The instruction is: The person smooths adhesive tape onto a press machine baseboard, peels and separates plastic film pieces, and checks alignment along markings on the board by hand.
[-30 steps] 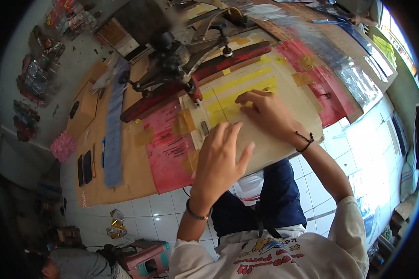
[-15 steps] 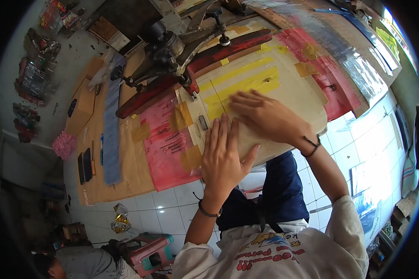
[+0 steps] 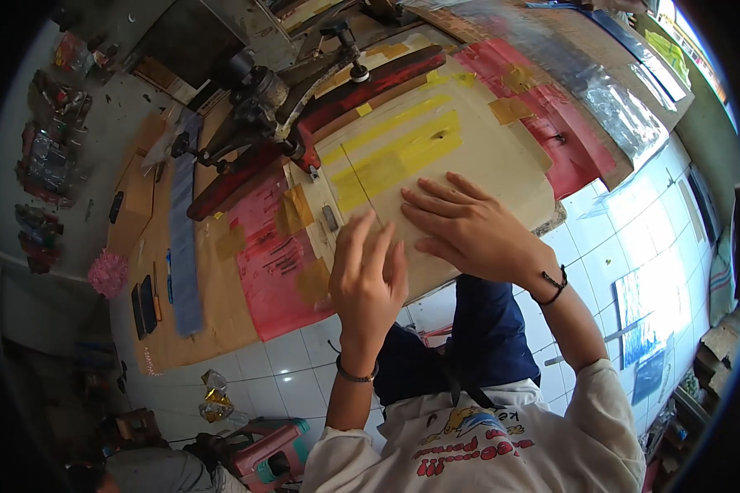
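My right hand (image 3: pixel 469 226) lies with fingers stretched and apart on a cream-coloured flat sheet or board (image 3: pixel 501 160). Just left of it, my left hand (image 3: pixel 366 279) is over the board's near left edge, fingers apart and a little bent, slightly blurred; nothing shows in it. Yellow tape strips (image 3: pixel 411 135) cross the board beyond my hands, and a thin dark line runs between them. A small grey metal piece (image 3: pixel 330 217) sits at the board's left edge. Whether my left fingertips touch the board, I cannot tell.
A black clamp frame (image 3: pixel 259 99) with a red bar (image 3: pixel 370 89) spans the board's far side. Red sheeting (image 3: pixel 275 271) with brown tape flanks it. Two dark phone-like slabs (image 3: pixel 144 306) and a blue strip (image 3: pixel 187 263) lie left. Another person (image 3: pixel 156 472) is at lower left.
My left hand has drawn back toward me, its fingers going from flat to bent. My right hand has slid nearer, off the yellow tape. The whole view has shifted somewhat.
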Demonstrator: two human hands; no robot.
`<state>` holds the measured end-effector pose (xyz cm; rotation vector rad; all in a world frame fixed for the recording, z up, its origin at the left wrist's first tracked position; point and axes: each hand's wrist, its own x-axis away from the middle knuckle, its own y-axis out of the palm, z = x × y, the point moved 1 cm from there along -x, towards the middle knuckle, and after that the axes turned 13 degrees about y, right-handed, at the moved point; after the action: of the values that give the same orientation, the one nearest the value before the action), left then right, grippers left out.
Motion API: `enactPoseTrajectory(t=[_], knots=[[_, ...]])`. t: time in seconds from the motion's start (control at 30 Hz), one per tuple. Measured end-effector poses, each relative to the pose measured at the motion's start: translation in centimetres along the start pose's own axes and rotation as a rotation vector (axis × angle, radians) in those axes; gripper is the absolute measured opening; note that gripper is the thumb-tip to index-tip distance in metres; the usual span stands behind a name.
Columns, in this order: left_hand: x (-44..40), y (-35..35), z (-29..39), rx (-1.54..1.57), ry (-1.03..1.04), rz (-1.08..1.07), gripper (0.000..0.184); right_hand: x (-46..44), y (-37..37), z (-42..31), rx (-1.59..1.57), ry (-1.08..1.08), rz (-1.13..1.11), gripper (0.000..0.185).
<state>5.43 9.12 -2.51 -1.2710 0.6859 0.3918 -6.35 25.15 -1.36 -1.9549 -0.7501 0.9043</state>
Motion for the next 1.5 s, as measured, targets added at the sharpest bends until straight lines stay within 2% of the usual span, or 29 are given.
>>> enactPoseTrajectory(t=[0.07, 0.2, 0.33, 0.5, 0.53, 0.63, 0.8, 0.9, 1.1, 1.5], knots=[[1.2, -0.4, 0.0, 0.056, 0.052, -0.043, 0.034, -0.8, 0.3, 0.3, 0.011, 0.001, 0.007, 0.049], [1.7, -1.7, 1.3, 0.068, 0.006, -0.107, 0.035, -3.5, 2.1, 1.2, 0.043, -0.001, 0.037, 0.051], [1.9, -2.1, 0.8, 0.058, -0.037, -0.225, 0.047, -6.3, 3.5, 1.8, 0.06, 0.003, 0.042, 0.052], [1.0, -1.5, 0.2, -0.003, -0.097, -0.299, 0.055, -8.2, 4.4, 0.6, 0.138, 0.059, 0.164, 0.04], [0.9, -1.4, 0.2, -0.015, -0.112, -0.299, 0.054, -8.4, 4.3, 0.4, 0.147, 0.071, 0.19, 0.037], [0.4, -1.1, 0.0, -0.059, -0.151, -0.299, 0.049, -8.1, 3.0, 0.3, -0.1, 0.055, 0.129, 0.033], [0.3, -1.0, -0.4, -0.053, -0.165, -0.286, 0.043, -7.9, 3.5, 0.1, -0.041, -0.012, 0.115, 0.033], [0.7, -1.4, -0.7, -0.038, -0.179, -0.17, 0.044, -7.8, 3.5, 0.0, -0.027, 0.003, 0.103, 0.034], [0.8, -0.9, -0.9, -0.05, -0.242, -0.164, 0.048, -8.1, 4.4, 0.4, -0.032, -0.01, 0.183, 0.033], [-0.8, -2.8, -1.8, -0.031, -0.201, -0.323, 0.056, -8.2, 4.4, 0.4, -0.014, -0.003, 0.178, 0.033]])
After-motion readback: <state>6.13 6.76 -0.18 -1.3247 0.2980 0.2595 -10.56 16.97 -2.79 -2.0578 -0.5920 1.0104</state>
